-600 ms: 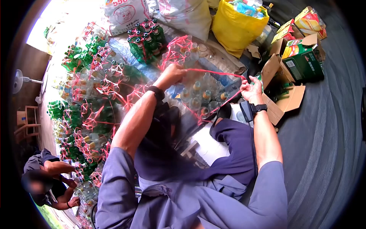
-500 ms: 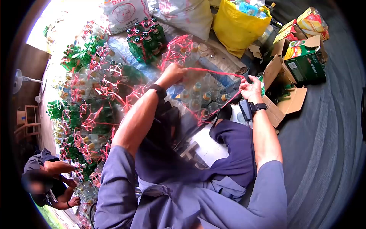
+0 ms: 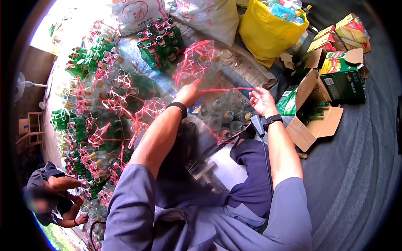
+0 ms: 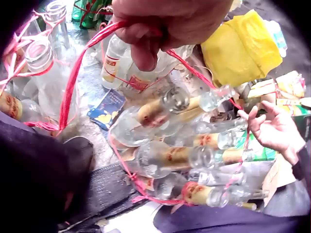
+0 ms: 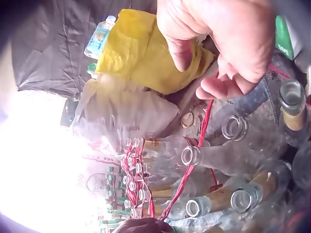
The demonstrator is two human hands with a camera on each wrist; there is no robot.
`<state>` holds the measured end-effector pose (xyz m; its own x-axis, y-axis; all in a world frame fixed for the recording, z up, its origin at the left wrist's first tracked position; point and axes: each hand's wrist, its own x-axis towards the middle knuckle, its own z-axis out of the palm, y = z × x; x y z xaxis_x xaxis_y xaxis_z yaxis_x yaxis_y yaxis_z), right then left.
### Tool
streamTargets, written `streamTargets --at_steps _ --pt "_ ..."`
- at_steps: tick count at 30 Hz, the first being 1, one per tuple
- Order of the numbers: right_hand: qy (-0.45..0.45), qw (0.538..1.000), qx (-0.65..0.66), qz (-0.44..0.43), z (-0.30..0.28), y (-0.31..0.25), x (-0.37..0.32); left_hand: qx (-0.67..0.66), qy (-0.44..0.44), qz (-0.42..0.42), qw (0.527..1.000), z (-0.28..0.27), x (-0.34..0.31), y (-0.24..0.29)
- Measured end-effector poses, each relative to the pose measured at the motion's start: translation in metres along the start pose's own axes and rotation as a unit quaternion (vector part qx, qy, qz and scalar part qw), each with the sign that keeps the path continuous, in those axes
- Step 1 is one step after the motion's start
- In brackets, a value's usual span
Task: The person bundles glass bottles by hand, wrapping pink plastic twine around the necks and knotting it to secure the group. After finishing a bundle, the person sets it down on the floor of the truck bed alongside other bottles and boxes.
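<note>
My left hand [image 3: 188, 94] grips a red plastic twine [image 3: 226, 89], which runs out on both sides of the fist in the left wrist view. At the other end of the stretch, the twine is hooked over the bent fingers of my right hand [image 3: 263, 101], its thumb held apart. Below both hands stands a cluster of clear glass bottles [image 4: 177, 155] with worn labels. A loop of the twine circles this cluster, with a knot [image 4: 138, 184] low at its near side. Beyond my left hand is a bundle of clear bottles [image 3: 199, 58] laced with red twine.
Many tied green and clear bottles [image 3: 96, 125] fill the left side. Green bottles [image 3: 159, 44], white sacks [image 3: 209, 19] and a yellow bag [image 3: 268, 35] stand at the back. Open cartons [image 3: 320, 121] lie at right. Another person [image 3: 52, 192] works at lower left.
My right hand has moved left, closer to my left hand, and the twine between them spans a shorter stretch. The head view has shifted slightly, moving the cartons and bag rightward.
</note>
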<state>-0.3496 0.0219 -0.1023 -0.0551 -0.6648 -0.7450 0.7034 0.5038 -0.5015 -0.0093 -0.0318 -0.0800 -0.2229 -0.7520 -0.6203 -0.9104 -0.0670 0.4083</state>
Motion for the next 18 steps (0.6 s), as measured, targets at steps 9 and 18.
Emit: streamTargets --at_steps 9,18 --pt "0.028 0.996 0.06 0.061 -0.016 0.006 0.008 0.204 -0.027 0.058 0.977 0.041 -0.058 -0.005" --pt "0.061 0.996 -0.033 -0.048 0.018 0.005 -0.048 0.289 -0.082 0.249 0.921 0.096 -0.119 0.006"
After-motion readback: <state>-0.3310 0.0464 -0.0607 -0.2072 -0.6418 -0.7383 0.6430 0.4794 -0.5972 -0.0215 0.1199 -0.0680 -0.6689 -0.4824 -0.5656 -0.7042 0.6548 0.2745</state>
